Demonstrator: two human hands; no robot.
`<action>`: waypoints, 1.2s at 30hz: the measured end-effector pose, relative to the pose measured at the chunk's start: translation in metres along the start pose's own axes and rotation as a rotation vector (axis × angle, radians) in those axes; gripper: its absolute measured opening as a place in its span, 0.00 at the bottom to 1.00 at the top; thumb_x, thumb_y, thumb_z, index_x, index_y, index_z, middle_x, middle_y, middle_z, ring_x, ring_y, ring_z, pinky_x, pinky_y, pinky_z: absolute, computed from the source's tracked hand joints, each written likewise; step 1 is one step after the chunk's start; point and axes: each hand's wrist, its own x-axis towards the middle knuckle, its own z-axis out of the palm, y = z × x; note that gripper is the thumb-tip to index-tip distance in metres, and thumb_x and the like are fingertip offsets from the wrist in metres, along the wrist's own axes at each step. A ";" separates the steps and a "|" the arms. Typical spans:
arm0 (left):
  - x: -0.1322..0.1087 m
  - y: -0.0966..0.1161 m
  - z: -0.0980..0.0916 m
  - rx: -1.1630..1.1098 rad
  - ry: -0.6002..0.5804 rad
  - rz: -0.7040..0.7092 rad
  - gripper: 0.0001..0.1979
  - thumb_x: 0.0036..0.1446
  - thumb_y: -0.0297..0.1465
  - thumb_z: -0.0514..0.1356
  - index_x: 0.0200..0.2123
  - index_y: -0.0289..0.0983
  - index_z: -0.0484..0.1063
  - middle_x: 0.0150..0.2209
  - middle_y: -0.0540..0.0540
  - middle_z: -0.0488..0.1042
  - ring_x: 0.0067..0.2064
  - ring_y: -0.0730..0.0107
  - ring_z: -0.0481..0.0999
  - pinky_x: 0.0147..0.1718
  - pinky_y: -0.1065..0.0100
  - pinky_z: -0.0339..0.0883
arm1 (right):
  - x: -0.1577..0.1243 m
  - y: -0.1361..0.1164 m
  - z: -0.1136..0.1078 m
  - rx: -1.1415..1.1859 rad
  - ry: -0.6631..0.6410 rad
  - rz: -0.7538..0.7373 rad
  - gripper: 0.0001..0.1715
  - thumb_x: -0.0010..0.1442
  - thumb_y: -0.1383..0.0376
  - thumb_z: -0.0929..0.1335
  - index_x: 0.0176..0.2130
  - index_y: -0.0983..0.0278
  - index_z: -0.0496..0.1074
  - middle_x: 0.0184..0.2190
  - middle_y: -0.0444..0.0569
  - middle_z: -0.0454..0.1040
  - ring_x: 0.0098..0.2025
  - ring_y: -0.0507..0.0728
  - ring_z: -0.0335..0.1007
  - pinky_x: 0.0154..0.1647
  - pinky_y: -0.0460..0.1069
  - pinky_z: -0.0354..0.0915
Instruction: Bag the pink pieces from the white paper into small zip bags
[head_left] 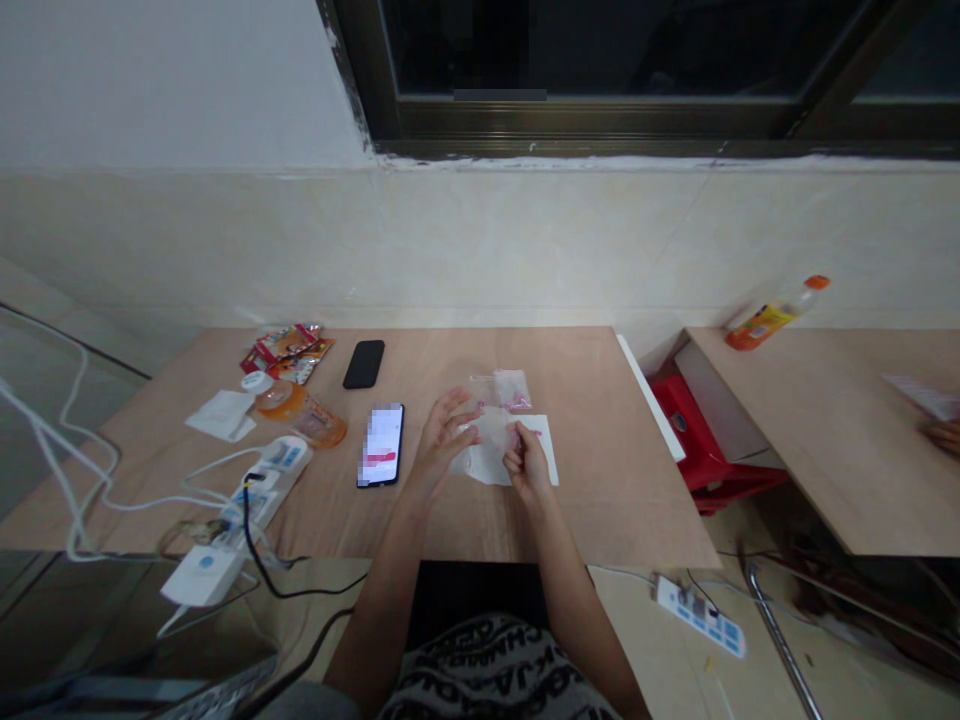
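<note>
One wood surface [592,480] is seen w/ a white sheet [547,450] laid right of centre, crumpled clear film [486,457] lying on it & a clear bag w/ pink bits [501,390] just beyond. Lit phone [382,445] is placed left of the hands. L hand [444,437] is held open, fingers spread, beside the film; R hand [527,465] is curled at the film, hold can't be told.
</note>
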 end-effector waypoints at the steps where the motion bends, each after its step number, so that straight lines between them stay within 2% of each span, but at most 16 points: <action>1: 0.000 -0.001 0.000 0.023 -0.001 0.011 0.32 0.48 0.36 0.68 0.56 0.45 0.63 0.61 0.41 0.63 0.52 0.60 0.74 0.37 0.68 0.75 | 0.001 0.001 0.000 0.019 0.025 0.001 0.19 0.47 0.55 0.73 0.25 0.61 0.62 0.15 0.33 0.57 0.11 0.42 0.39 0.08 0.41 0.38; 5: -0.002 -0.008 0.004 0.177 -0.009 0.050 0.39 0.39 0.32 0.72 0.56 0.44 0.63 0.59 0.40 0.64 0.50 0.62 0.74 0.34 0.70 0.75 | 0.004 0.002 0.000 0.057 0.050 -0.023 0.19 0.47 0.56 0.73 0.25 0.61 0.60 0.15 0.32 0.57 0.11 0.41 0.37 0.08 0.40 0.40; 9: -0.001 -0.014 0.008 0.360 0.030 0.137 0.33 0.44 0.33 0.70 0.55 0.44 0.64 0.57 0.41 0.64 0.46 0.66 0.75 0.33 0.70 0.75 | 0.004 0.004 -0.001 0.096 0.074 -0.023 0.20 0.45 0.57 0.73 0.25 0.61 0.58 0.14 0.32 0.56 0.11 0.41 0.37 0.08 0.40 0.39; 12: 0.000 -0.015 0.009 0.410 0.059 0.173 0.30 0.47 0.34 0.68 0.55 0.43 0.65 0.55 0.41 0.66 0.44 0.66 0.75 0.34 0.69 0.75 | 0.005 0.007 -0.002 0.125 0.108 -0.016 0.21 0.45 0.58 0.73 0.24 0.61 0.58 0.15 0.32 0.57 0.11 0.41 0.37 0.08 0.40 0.39; 16: -0.002 -0.012 0.010 0.510 -0.031 0.238 0.35 0.44 0.33 0.71 0.55 0.43 0.64 0.54 0.42 0.66 0.44 0.67 0.75 0.34 0.69 0.74 | 0.006 0.010 -0.001 0.141 0.123 -0.023 0.21 0.46 0.59 0.73 0.25 0.61 0.57 0.15 0.31 0.57 0.12 0.41 0.38 0.08 0.39 0.40; 19: -0.002 -0.010 0.011 0.572 -0.046 0.283 0.32 0.45 0.32 0.71 0.54 0.43 0.65 0.54 0.43 0.66 0.43 0.69 0.76 0.34 0.69 0.74 | 0.005 0.009 0.000 0.180 0.115 -0.005 0.19 0.47 0.60 0.73 0.25 0.62 0.59 0.16 0.31 0.59 0.11 0.40 0.38 0.08 0.39 0.39; 25: 0.002 -0.007 0.012 0.558 0.075 0.266 0.18 0.55 0.31 0.63 0.50 0.40 0.69 0.48 0.45 0.71 0.38 0.73 0.76 0.33 0.72 0.72 | 0.001 0.003 0.004 0.248 0.022 0.054 0.18 0.51 0.61 0.71 0.24 0.62 0.58 0.14 0.31 0.55 0.11 0.41 0.39 0.08 0.38 0.37; 31: 0.000 -0.007 0.011 0.536 0.043 0.155 0.16 0.56 0.34 0.62 0.48 0.38 0.72 0.39 0.45 0.76 0.34 0.72 0.76 0.26 0.74 0.68 | 0.001 0.003 0.005 0.255 0.056 0.067 0.18 0.52 0.62 0.71 0.24 0.62 0.57 0.14 0.31 0.56 0.10 0.41 0.39 0.07 0.38 0.38; 36: -0.002 -0.004 0.012 0.375 -0.042 0.103 0.17 0.57 0.37 0.61 0.48 0.37 0.72 0.37 0.44 0.79 0.38 0.69 0.77 0.37 0.69 0.71 | 0.004 0.008 0.002 0.243 0.022 0.082 0.20 0.55 0.60 0.70 0.24 0.62 0.56 0.13 0.31 0.54 0.10 0.42 0.40 0.07 0.38 0.39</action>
